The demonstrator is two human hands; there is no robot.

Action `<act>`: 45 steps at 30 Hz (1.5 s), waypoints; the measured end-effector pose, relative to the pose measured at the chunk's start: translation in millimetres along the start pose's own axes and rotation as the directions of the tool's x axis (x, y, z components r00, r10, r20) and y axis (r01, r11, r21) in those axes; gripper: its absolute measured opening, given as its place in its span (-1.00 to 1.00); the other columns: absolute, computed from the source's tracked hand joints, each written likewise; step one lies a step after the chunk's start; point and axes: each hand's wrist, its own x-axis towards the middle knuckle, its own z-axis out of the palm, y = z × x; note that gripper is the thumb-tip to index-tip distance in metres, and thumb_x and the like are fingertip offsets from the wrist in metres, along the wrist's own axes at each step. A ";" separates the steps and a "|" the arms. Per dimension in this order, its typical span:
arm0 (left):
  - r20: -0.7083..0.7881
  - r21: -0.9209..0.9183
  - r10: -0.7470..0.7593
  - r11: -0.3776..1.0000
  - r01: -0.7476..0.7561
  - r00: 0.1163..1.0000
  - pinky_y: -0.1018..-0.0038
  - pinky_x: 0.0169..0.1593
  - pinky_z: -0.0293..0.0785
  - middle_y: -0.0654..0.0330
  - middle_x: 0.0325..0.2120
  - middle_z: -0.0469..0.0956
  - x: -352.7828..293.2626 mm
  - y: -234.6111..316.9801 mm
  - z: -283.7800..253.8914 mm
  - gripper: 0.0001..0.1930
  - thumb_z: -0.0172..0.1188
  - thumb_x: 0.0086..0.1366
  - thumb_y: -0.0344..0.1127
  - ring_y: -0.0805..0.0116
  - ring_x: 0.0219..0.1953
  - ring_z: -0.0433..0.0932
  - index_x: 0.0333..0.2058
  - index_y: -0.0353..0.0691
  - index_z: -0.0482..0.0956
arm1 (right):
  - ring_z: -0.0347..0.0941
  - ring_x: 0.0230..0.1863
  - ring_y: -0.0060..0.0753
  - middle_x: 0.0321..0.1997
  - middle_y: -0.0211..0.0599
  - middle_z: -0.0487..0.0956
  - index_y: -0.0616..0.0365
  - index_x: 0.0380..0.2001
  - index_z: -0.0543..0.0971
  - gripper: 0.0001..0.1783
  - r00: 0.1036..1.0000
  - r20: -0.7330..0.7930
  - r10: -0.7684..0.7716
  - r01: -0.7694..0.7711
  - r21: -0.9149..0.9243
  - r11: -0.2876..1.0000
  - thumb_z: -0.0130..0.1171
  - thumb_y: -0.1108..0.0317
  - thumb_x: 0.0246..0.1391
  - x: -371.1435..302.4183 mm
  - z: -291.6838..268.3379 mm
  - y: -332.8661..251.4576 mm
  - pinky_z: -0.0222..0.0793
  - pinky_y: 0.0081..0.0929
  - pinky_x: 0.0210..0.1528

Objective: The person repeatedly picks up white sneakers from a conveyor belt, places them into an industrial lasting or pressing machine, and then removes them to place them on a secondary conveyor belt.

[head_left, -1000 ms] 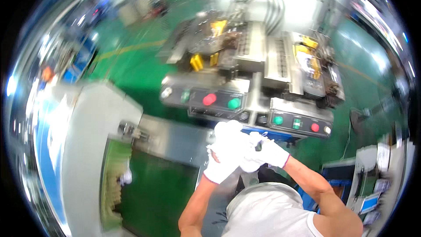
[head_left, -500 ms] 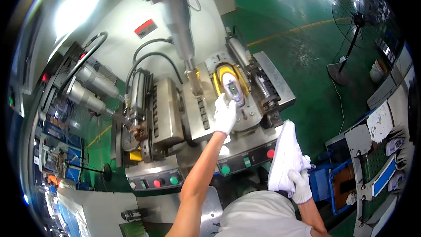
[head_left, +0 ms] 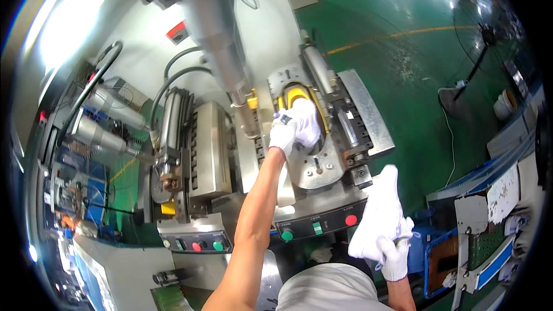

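My left hand [head_left: 282, 135], in a white knitted glove, is closed on a white shoe [head_left: 306, 122] at the machine's yellow-padded mould [head_left: 295, 95]. The shoe is tipped over on its side toward the hand, and its lower end still lies between the pads. Part of my grip is hidden behind the glove. At my lower right, a second white shoe [head_left: 375, 210] stands toe-up in my gloved right hand [head_left: 395, 258], which is closed around its heel end. Pale laces or loops hang beside that shoe.
A control panel with green [head_left: 287, 235] and red buttons runs along the machine's front. Left of the mould stand a steel block [head_left: 210, 150] and a vertical press rod [head_left: 222, 46]. A rack with shoes [head_left: 489, 236] and a blue bin [head_left: 423, 253] are at right; a fan [head_left: 472, 75] stands beyond.
My left hand has gone from touching the shoe in the mould to gripping it, and the shoe has turned onto its side. My right hand keeps its shoe in nearly the same place.
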 end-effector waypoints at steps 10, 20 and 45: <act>0.029 -0.601 0.111 0.796 -0.072 0.993 0.54 0.19 0.37 0.21 0.07 0.43 -265.8 -91.1 -123.2 -0.38 0.08 0.34 -0.50 0.49 0.11 0.42 0.38 -0.32 0.21 | 0.57 0.05 -0.17 0.10 0.02 0.59 0.30 0.26 0.41 -0.26 0.881 0.461 -0.109 0.274 -0.307 0.911 0.37 0.30 0.00 252.1 163.3 0.1 0.52 -0.30 0.07; -0.191 -0.387 -0.630 0.753 0.533 0.752 0.38 0.25 0.36 0.00 0.17 0.47 -516.0 -265.4 -129.2 -0.37 0.07 0.29 -0.48 0.25 0.22 0.45 0.34 -0.35 0.19 | 0.63 -0.09 0.14 -0.16 0.15 0.68 0.15 -0.23 0.71 -0.50 0.823 0.501 -0.268 0.561 -0.791 0.246 0.24 -0.07 -0.04 395.3 287.5 115.1 0.51 -0.02 -0.04; -0.513 -0.123 -0.456 0.878 0.463 0.727 0.11 0.28 0.37 -0.12 0.11 0.51 -610.3 -554.2 -193.0 -0.52 0.19 0.30 -0.11 -0.11 0.19 0.46 0.10 -0.28 0.50 | -0.18 0.59 0.25 0.58 0.25 -0.06 0.28 0.49 0.01 0.22 0.476 0.876 0.074 0.864 -0.451 -0.222 0.47 0.46 -0.22 -24.8 193.8 207.3 -0.21 -0.08 0.59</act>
